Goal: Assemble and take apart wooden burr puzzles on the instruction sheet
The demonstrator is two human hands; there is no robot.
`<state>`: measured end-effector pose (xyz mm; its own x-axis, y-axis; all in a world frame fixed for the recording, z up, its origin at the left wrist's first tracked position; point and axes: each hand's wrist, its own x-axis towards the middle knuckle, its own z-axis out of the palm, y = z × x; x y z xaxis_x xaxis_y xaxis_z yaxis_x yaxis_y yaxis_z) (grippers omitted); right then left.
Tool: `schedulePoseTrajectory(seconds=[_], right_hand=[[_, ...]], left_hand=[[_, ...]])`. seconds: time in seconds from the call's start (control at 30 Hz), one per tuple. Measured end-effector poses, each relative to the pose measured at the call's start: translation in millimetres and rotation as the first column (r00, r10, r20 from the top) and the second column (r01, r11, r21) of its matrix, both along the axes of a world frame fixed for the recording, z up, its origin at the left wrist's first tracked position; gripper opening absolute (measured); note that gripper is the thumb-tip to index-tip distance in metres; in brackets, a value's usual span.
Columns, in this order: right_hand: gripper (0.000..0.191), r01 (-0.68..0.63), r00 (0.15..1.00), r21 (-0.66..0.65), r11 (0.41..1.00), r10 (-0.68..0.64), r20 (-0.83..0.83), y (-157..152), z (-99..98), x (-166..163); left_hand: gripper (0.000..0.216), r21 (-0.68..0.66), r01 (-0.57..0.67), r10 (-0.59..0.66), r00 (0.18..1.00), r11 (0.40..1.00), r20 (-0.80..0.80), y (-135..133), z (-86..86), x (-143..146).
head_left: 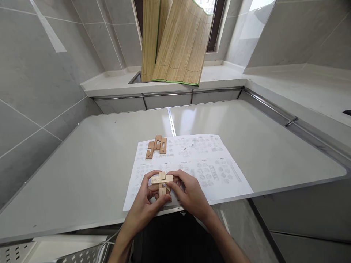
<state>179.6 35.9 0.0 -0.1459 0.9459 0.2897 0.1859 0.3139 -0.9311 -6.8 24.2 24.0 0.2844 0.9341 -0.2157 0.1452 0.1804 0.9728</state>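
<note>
Light wooden puzzle pieces [162,179], joined crosswise, are held between my two hands above the near edge of a printed paper sheet [219,157]. My left hand [148,199] grips them from the left, its thumb at the lower piece and a finger at the upper left end. On the right, my right hand [189,188] pinches the crosspiece with thumb and fingers. Part of the joint is hidden by my fingers. Farther up the sheet lie several darker wooden pieces [149,150] with slots and handwritten numbers, side by side and touching.
The sheet rests on a pale folding table [82,164] with a seam down its middle. Behind it, rolled bamboo mats [181,44] lean on a white counter [225,75] by the window. A metal rail [268,102] runs along the counter front. A perforated rack [79,255] sits low at the left.
</note>
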Motion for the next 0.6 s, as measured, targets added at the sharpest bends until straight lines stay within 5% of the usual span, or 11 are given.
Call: schedulePoseTrajectory(seconds=[0.3,0.6], right_hand=[[0.018,0.002,1.0,-0.022,1.0,-0.002,-0.021,1.9,0.9,-1.1],[0.014,0.241,0.964,0.007,0.97,-0.241,0.112,3.9,-3.1,-6.6]], left_hand=[[0.079,0.026,-0.08,0.08,0.997,0.996,-0.018,0.8,-3.6,-0.7],[0.079,0.035,-0.266,0.264,0.963,0.963,0.053,5.3,-2.4,2.2]])
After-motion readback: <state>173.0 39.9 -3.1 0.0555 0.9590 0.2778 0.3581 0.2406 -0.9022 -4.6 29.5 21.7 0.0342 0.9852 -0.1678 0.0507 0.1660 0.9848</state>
